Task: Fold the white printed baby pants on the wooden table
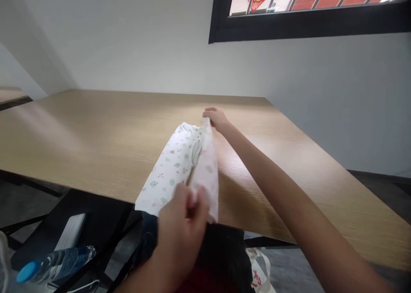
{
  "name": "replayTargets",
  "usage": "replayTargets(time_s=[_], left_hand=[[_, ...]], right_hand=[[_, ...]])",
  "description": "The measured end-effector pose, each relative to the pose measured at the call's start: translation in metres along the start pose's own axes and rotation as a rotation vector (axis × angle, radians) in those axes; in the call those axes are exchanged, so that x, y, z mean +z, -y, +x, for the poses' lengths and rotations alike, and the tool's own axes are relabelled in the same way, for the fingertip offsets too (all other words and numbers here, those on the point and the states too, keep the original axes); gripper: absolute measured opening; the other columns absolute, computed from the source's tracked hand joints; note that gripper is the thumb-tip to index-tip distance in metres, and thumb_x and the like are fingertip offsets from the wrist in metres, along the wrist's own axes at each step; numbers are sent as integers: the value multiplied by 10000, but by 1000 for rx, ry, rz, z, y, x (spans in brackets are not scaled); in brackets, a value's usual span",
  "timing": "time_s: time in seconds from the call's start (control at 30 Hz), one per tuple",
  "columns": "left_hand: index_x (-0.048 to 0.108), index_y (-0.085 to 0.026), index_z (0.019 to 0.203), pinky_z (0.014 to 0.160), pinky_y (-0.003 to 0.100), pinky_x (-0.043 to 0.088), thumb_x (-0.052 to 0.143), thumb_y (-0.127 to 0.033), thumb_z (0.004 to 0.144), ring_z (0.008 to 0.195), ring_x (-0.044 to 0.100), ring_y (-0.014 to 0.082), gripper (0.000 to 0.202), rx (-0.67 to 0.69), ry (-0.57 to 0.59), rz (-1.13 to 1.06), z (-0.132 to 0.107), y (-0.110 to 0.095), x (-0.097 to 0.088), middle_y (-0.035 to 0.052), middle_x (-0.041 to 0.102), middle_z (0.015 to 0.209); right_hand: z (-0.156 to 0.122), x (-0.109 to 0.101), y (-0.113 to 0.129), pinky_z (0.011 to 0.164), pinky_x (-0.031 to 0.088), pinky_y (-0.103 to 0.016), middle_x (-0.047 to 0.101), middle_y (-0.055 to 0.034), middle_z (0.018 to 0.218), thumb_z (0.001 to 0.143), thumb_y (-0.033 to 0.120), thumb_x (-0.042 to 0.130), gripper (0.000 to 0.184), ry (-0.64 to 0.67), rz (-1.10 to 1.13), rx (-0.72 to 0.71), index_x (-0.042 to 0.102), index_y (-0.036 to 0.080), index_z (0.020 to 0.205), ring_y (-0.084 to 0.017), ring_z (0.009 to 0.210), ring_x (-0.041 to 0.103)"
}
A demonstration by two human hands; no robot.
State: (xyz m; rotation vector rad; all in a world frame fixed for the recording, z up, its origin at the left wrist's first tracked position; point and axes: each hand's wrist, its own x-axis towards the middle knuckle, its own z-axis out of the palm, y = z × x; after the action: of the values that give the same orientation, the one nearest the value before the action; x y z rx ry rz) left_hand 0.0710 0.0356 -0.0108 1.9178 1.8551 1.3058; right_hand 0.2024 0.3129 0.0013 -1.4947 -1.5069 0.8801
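A white patterned garment (175, 164) is held over the table (96, 139). Its near part is pinched by the left fingers (183, 203), and its far end by the right fingers (210, 112). A water bottle (56, 265) is seen below and left of the left fingers.

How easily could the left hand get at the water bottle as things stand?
Fairly easily, it seems: the left hand is near the water bottle, with no visible obstacle between them. However, the hand is gripping the white garment, so it would probably have to let go first.
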Motion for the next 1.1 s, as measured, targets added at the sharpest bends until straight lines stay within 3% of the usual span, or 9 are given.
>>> replayTargets(time_s=[0.13,0.17,0.27,0.4,0.53,0.77,0.93,1.03,1.1], left_hand=[[367,-223,741,396,180,293,421,-347,842,375,428,106,169,-306,103,209,0,39,-41,-73,420,461],[419,-218,835,419,189,315,390,-326,854,402,472,125,113,-326,172,260,1,49,-46,-58,465,480],[480,-223,1122,506,228,361,300,-253,882,546,586,183,301,-295,411,410,9,74,-55,19,602,604],[516,-305,1193,564,248,393,251,-179,882,652,626,193,429,-251,599,528,16,95,-63,67,673,783],[485,-295,1240,596,250,423,259,-157,879,680,637,191,448,-181,661,597,12,89,-60,76,671,748],[483,-310,1243,552,284,449,295,-159,875,637,638,220,440,67,894,638,-1,39,-39,67,674,731],[527,-210,1181,751,307,470,294,-196,890,927,593,203,373,361,666,428,73,47,-1,76,612,1083],[454,-104,1228,954,317,370,301,-174,892,1146,467,194,376,597,703,395,113,60,37,117,489,1265],[456,-64,1214,1011,348,312,317,-178,895,1205,412,215,367,647,752,396,111,64,53,146,477,1274]], right_hand=[[8,60,19,652,447,-277,583,-85,899,706,118,488,435,-10,-133,-106,462,91,1139,-206,765,560],[7,74,18,676,445,-280,583,-100,941,707,108,486,443,9,-171,-132,464,86,1149,-217,798,560],[0,107,6,707,432,-270,585,-121,992,738,79,441,444,66,-258,-192,467,78,1181,-227,860,556],[-9,122,-11,709,419,-272,604,-107,943,823,83,320,474,90,-352,-283,379,89,1294,-214,843,560],[-12,110,-18,735,411,-290,595,-120,985,817,54,308,513,79,-415,-340,334,86,1328,-224,883,549],[-20,52,-43,820,404,-300,596,-92,1034,850,63,310,393,158,-430,-490,472,121,1203,-215,957,533],[-64,13,-42,839,426,-295,594,-37,1090,864,83,342,327,438,-235,-346,543,184,1102,-186,991,532],[-93,7,-37,901,401,-316,562,-31,1153,900,149,353,297,524,-201,-367,561,201,1106,-183,1057,501],[-95,7,-39,948,369,-327,556,-9,1168,901,148,351,313,572,-237,-418,581,224,1099,-176,1090,482]])
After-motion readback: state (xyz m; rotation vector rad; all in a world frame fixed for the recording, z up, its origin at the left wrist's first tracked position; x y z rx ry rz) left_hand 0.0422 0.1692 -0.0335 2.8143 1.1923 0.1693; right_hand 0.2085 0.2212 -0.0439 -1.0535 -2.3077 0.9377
